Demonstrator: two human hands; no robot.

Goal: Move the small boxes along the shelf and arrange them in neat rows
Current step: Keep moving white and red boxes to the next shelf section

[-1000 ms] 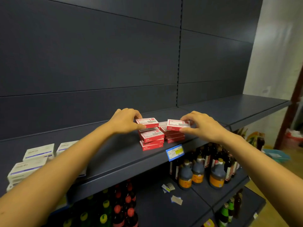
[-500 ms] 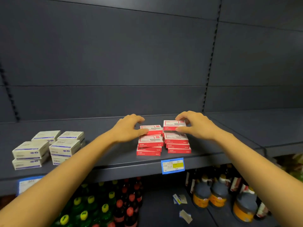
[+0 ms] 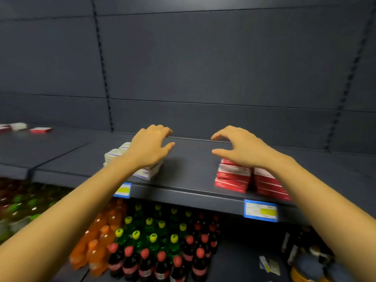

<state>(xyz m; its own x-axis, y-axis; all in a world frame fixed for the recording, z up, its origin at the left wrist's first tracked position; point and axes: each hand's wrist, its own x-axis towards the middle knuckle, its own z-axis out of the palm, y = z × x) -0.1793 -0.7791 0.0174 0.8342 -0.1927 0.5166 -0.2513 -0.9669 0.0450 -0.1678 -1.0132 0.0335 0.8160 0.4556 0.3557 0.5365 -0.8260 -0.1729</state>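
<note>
Two stacks of small red boxes [image 3: 234, 177] stand side by side near the front edge of the dark shelf [image 3: 189, 159], partly under my right forearm. My right hand [image 3: 242, 147] hovers just above them with fingers spread and loosely bent, holding nothing. A group of white boxes with purple stripes [image 3: 114, 155] sits to the left. My left hand [image 3: 150, 145] is over those white boxes, fingers relaxed and empty, hiding most of them.
More small red and white boxes [image 3: 40, 130] lie far left on the shelf. Blue price tags [image 3: 261, 210] hang on the shelf's front lip. Below stand rows of green, orange and dark bottles [image 3: 154, 241]. The dark back panel rises behind.
Both hands have let go of the red boxes and moved left. The view has swung left, so the red stacks now sit to the right and my left hand is over the white boxes.
</note>
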